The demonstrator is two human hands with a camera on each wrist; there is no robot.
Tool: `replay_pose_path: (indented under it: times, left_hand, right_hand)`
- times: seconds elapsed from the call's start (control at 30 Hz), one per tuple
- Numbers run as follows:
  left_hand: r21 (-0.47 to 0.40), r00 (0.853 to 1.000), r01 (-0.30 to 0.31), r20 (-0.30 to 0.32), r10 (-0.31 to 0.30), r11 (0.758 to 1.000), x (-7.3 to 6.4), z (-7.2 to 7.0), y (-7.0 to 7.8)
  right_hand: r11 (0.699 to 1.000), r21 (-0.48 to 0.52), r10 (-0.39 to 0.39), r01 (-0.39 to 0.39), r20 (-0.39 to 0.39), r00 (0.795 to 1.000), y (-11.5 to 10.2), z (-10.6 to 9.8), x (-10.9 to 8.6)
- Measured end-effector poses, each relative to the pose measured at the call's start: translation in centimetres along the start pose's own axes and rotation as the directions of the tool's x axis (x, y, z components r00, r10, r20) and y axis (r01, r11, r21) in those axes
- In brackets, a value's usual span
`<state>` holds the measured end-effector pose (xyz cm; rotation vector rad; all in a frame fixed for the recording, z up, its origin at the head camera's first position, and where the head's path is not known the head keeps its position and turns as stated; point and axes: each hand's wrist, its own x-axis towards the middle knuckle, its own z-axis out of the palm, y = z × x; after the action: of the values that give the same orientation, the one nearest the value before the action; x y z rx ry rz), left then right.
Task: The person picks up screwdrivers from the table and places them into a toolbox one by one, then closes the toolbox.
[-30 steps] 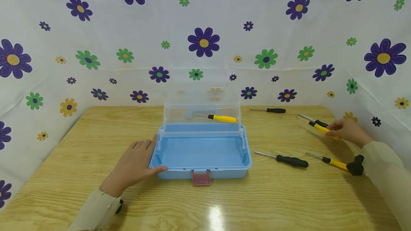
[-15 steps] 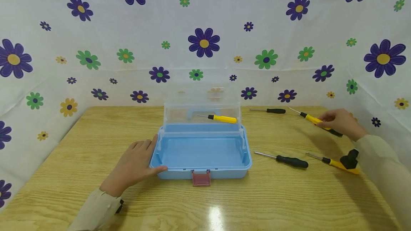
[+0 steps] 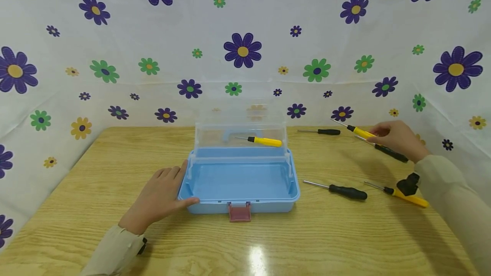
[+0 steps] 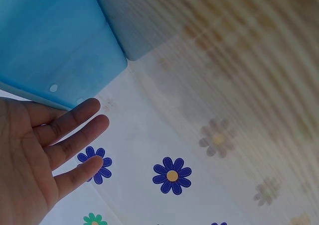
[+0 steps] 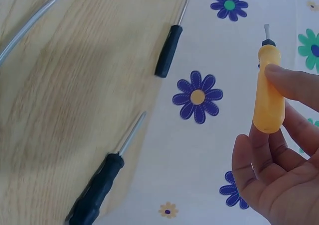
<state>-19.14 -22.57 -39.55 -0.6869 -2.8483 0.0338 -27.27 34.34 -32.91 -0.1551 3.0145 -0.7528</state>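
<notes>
Screwdriver (image 3: pixel 359 132) pinched in the right hand (image 3: pixel 400 139)!
Probably light, stiff: yellow handle (image 5: pixel 269 108) suits gripping; left hand (image 3: pixel 159 195), straight-fingered, touches toolbox (image 3: pixel 203 208).

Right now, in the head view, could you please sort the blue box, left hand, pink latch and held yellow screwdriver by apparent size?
Blue box
Left hand
Unsure: pink latch, held yellow screwdriver (longer, thinner, partly covered)

No text, label, brand, number or sign is legible anywhere.
</notes>
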Motion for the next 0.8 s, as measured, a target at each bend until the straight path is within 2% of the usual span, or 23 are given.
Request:
replay_pose_path:
  times: [0.4, 0.8]
  left_hand:
    - [-0.002, 1.0, 0.004, 0.02, -0.004, 1.0, 0.0, -0.3, 0.1]
    - [-0.004, 1.0, 0.01, 0.02, -0.01, 1.0, 0.0, -0.3, 0.1]
  right_hand:
    - [0.996, 0.023, -0.08, 0.082, -0.062, 0.995, -3.2, 0.3, -0.2]
    - [0.991, 0.049, -0.126, 0.129, -0.056, 0.99, -5.0, 0.8, 0.7]
